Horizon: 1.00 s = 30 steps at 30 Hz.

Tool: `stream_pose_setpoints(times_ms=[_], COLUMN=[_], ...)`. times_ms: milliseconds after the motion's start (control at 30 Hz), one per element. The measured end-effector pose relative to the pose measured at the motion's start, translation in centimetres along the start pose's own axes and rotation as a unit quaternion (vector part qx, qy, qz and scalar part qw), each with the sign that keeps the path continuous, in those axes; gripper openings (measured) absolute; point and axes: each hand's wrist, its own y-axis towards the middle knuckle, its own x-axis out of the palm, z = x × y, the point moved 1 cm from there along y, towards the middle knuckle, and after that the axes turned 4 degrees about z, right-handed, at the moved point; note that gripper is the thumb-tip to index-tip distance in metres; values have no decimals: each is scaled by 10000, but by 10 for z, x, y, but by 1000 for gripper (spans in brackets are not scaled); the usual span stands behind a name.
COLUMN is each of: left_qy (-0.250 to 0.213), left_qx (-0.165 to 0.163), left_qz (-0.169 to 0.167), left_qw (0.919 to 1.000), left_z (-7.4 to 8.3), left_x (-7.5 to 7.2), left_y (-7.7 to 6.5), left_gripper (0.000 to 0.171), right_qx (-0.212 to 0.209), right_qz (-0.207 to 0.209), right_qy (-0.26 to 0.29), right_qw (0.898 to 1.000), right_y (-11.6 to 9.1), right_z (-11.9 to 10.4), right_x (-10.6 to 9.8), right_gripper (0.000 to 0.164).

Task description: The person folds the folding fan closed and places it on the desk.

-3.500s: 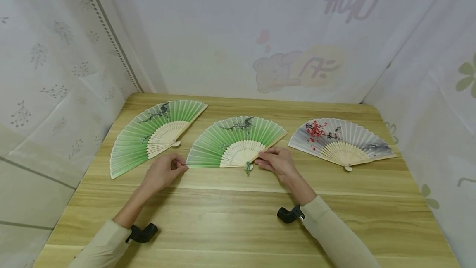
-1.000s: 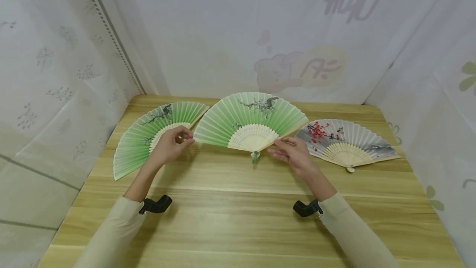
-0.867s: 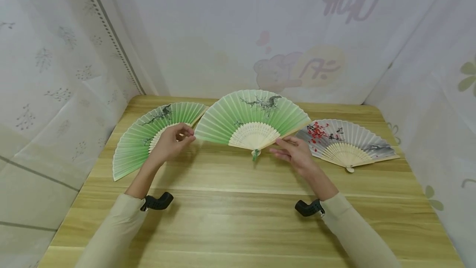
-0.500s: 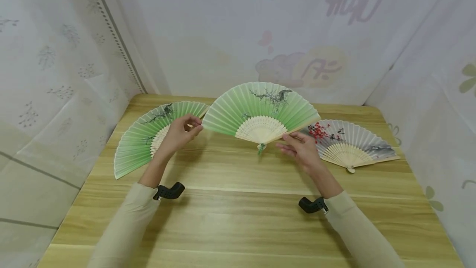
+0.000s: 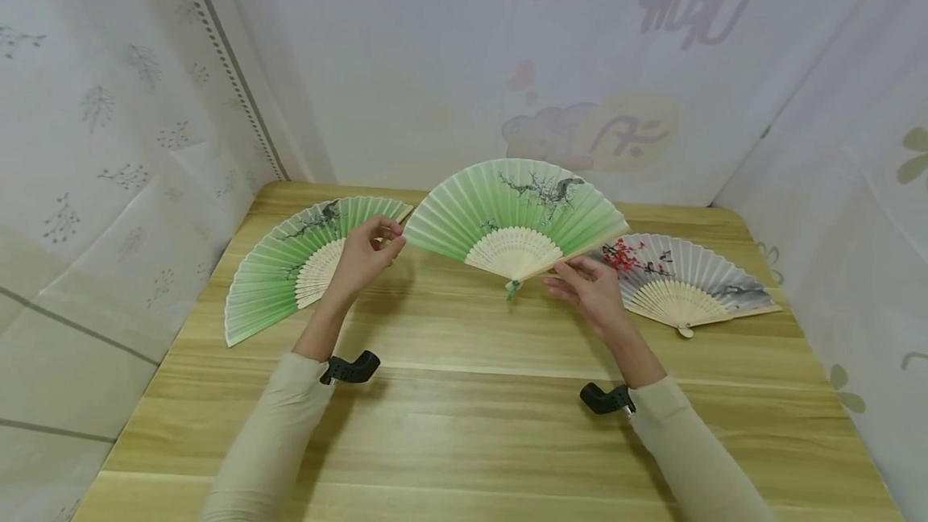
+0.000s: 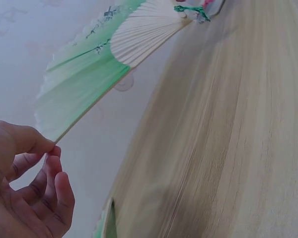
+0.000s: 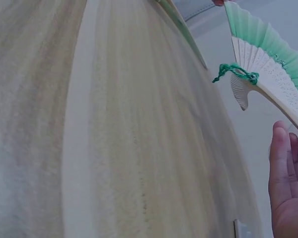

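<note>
A spread green folding fan (image 5: 516, 208), painted with a dark branch, is held up above the table between both hands. My left hand (image 5: 368, 256) pinches its left lower corner between thumb and fingertip; the left wrist view shows this pinch on the green fan (image 6: 84, 94) plainly. With thumb and fingers, my right hand (image 5: 590, 290) grips the right outer rib near the pivot. From the pivot hangs a green cord (image 7: 243, 73), seen in the right wrist view. In that view the right hand (image 7: 288, 198) shows only partly, at the edge.
On the wooden table (image 5: 449, 441), a second open green fan (image 5: 268, 288) lies at the left, partly behind my left hand. A grey fan with red blossoms (image 5: 696, 276) lies open at the right. Patterned white cloth (image 5: 406, 63) hangs along the back and sides.
The middle green fan has risen off the table, moving up and slightly right, with both hands holding it. The other two fans stay where they lay.
</note>
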Motion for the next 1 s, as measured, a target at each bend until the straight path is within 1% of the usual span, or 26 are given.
stream_pose_setpoints(times_ms=[133,267,400,500,633,667,733,867,900,1000], left_qy=[48,227,320,314,393,423,487,565,582,663], left_qx=[-60,-54,-3,-2,141,158,241,276,333,465], left_qz=[-72,-170,-214,-252,-262,-276,-280,-299,-288,-275], left_qw=[9999,9996,9993,9992,9988,9986,9981,9976,9973,9963], left_z=[17,36,43,41,21,22,15,16,12,15], left_x=[-2,-5,-6,-6,-5,-5,-5,-4,-4,-2], left_y=[-4,-8,-8,-5,4,5,9,14,17,21], left_gripper=[18,16,15,16,16,15,14,12,11,11], right_qx=[-214,-375,-435,-413,-317,-300,-320,-461,-495,-521], right_qz=[-172,-310,-377,-407,-379,-373,-377,-483,-503,-535], right_qy=[-247,-497,-734,-870,-1009,-1045,-1100,-1165,-1169,-1211], right_qw=[9993,9976,9956,9945,9937,9934,9927,9909,9906,9898], right_y=[3,5,6,7,7,7,7,8,8,8], right_z=[-1,-3,-5,-7,-9,-9,-9,-10,-11,-12], right_x=[0,2,4,5,6,7,6,5,5,5], right_gripper=[32,33,31,30,28,28,27,29,29,29])
